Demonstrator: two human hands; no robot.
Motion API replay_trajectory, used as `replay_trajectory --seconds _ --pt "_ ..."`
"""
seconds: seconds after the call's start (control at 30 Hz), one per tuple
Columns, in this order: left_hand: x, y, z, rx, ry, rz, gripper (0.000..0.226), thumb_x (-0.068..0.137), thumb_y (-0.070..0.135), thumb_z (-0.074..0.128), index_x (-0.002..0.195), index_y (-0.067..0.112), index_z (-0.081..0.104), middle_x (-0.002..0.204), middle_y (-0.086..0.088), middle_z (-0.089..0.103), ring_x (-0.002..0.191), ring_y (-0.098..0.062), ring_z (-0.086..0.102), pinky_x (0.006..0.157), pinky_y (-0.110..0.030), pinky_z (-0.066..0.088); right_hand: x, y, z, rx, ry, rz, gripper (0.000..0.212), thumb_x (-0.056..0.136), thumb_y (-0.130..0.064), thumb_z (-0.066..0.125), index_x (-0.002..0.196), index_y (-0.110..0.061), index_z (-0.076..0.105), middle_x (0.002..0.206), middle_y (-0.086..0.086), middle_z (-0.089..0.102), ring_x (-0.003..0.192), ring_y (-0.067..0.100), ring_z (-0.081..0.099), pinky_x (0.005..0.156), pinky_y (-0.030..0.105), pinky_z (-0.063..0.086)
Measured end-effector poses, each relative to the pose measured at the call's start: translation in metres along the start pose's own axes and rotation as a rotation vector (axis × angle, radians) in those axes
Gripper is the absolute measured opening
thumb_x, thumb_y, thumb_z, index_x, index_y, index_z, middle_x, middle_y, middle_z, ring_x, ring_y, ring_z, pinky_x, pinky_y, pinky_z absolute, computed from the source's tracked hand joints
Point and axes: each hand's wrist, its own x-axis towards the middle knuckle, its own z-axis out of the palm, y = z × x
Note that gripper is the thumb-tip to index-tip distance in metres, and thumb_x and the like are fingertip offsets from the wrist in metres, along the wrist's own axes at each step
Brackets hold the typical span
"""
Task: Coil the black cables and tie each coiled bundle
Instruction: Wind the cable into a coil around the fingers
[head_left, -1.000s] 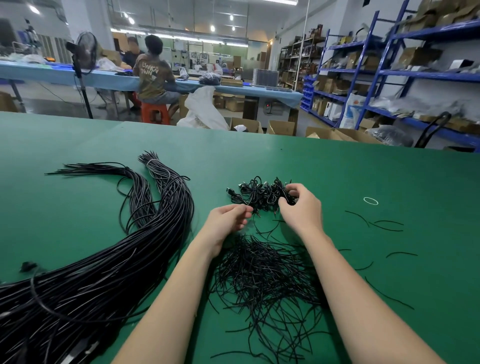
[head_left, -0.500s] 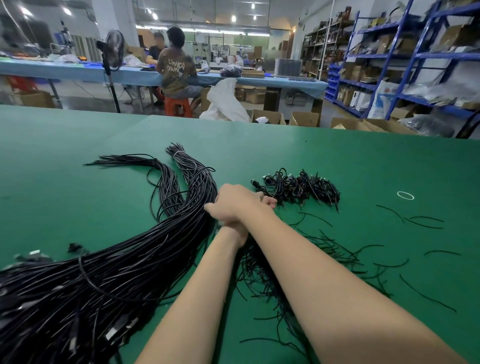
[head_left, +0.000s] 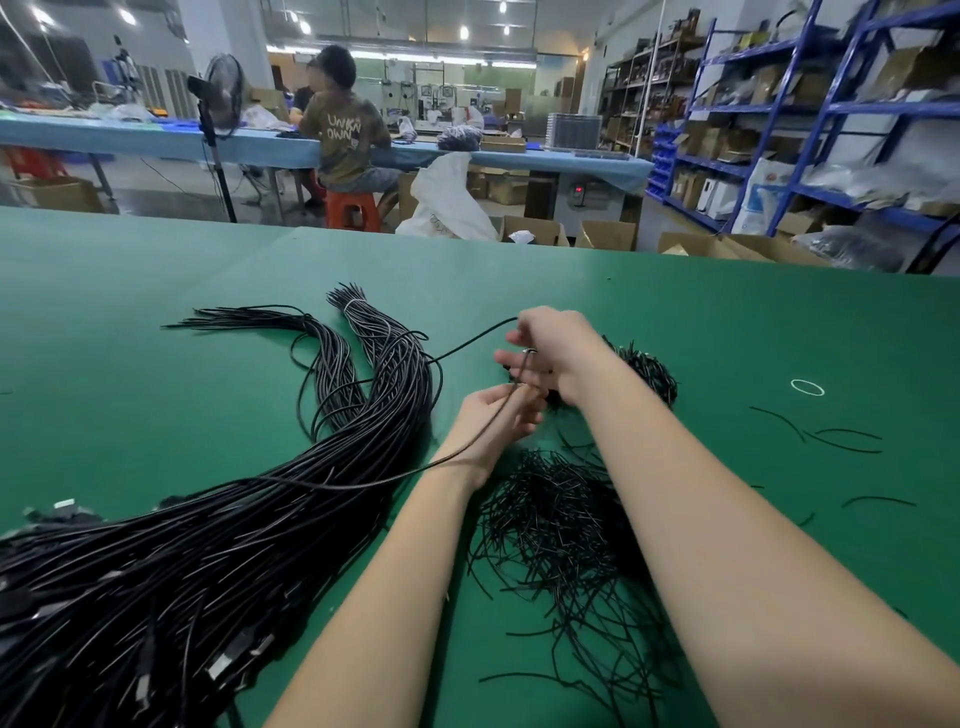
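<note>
— Counter (head_left: 727, 322) of green felt carries what?
— A long sheaf of black cables (head_left: 218, 545) at left, a heap of short black wire ties (head_left: 561, 525) between the forearms, a small pile of coiled bundles (head_left: 649, 371) behind the right hand (head_left: 558, 353).
— And the fingers?
— Both hands pinch one single black cable (head_left: 467, 345); the left hand (head_left: 493, 421) sits just below the right.

My green table (head_left: 727, 322) carries the long cable bundle (head_left: 218, 530) at left, loose black ties (head_left: 566, 525) by my arms, a white ring (head_left: 807, 387) far right.
</note>
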Motion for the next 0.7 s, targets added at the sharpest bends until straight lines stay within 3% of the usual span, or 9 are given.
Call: replay_trajectory --seconds 0.1,0.2,0.3,0.4,0.53,0.63,0.7 --pt "0.0 0.003 0.001 -0.025 -0.015 0.003 0.018 0.098 0.024 0.062 0.099 0.009 0.071 0.092 -0.004 0.066 0.072 -0.012 0.059 0.065 -0.02 0.045 -0.001 -0.004 -0.032 0.288 0.079 0.021 0.017 0.099 -0.007 0.042 0.088 -0.012 0.053 0.08 -0.001 0.062 0.046 0.007 0.065 0.059 0.025 0.055" --pt "-0.005 0.009 -0.001 0.015 -0.153 -0.081 0.027 0.091 0.027 0.069 0.111 0.009 0.071 0.097 -0.002 0.071 0.071 -0.012 0.059 0.058 -0.018 0.045 -0.005 -0.01 -0.066 0.842 0.14 -0.008 0.028 0.101 -0.005 0.036 0.079 -0.011 0.051 0.058 0.002 0.061 0.047 0.012 0.061 0.059 0.026 0.057" --pt "-0.01 0.018 -0.008 -0.256 -0.405 -0.309 0.034 0.094 0.022 0.061 0.123 0.006 0.067 0.1 -0.009 0.074 0.059 -0.009 0.061 0.044 -0.013 0.047 -0.009 -0.009 -0.094 1.182 0.297 -0.074 0.024 0.101 -0.002 0.03 0.084 -0.009 0.046 0.069 0.005 0.058 0.055 0.017 0.058 0.06 0.027 0.056" --pt "-0.012 0.025 -0.012 -0.427 -0.502 -0.367 0.035 0.096 0.009 0.051 0.127 0.005 0.067 0.117 -0.017 0.071 0.061 -0.012 0.068 0.047 -0.016 0.053 -0.011 0.004 -0.115 1.087 0.473 -0.095 0.018 0.101 -0.002 0.03 0.096 -0.006 0.047 0.084 0.006 0.056 0.063 0.017 0.057 0.064 0.028 0.056" --pt "-0.007 0.023 -0.01 -0.449 -0.379 -0.201 0.046 0.084 -0.006 0.06 0.128 0.004 0.063 0.132 -0.02 0.063 0.099 -0.027 0.071 0.083 -0.028 0.06 -0.018 0.029 -0.135 0.796 0.558 -0.062 0.013 0.101 0.0 0.037 0.097 -0.006 0.049 0.085 0.005 0.058 0.066 0.015 0.061 0.06 0.027 0.061" --pt "-0.003 0.02 -0.01 -0.504 -0.273 -0.101 0.025 0.082 -0.004 0.057 0.103 0.007 0.066 0.118 -0.015 0.07 0.107 -0.031 0.069 0.092 -0.035 0.056 -0.021 0.051 -0.147 0.528 0.579 0.042 0.014 0.104 -0.003 0.045 0.093 -0.006 0.053 0.094 0.009 0.066 0.068 0.016 0.067 0.056 0.024 0.06" --pt "0.0 0.02 -0.01 -0.542 -0.211 -0.062 0.018 0.083 -0.004 0.048 0.084 0.012 0.057 0.09 -0.007 0.07 0.095 -0.028 0.07 0.088 -0.037 0.053 -0.022 0.06 -0.152 0.147 0.463 0.162 0.021 0.106 -0.019 0.051 0.099 -0.001 0.059 0.091 0.013 0.072 0.058 0.013 0.067 0.05 0.02 0.054"
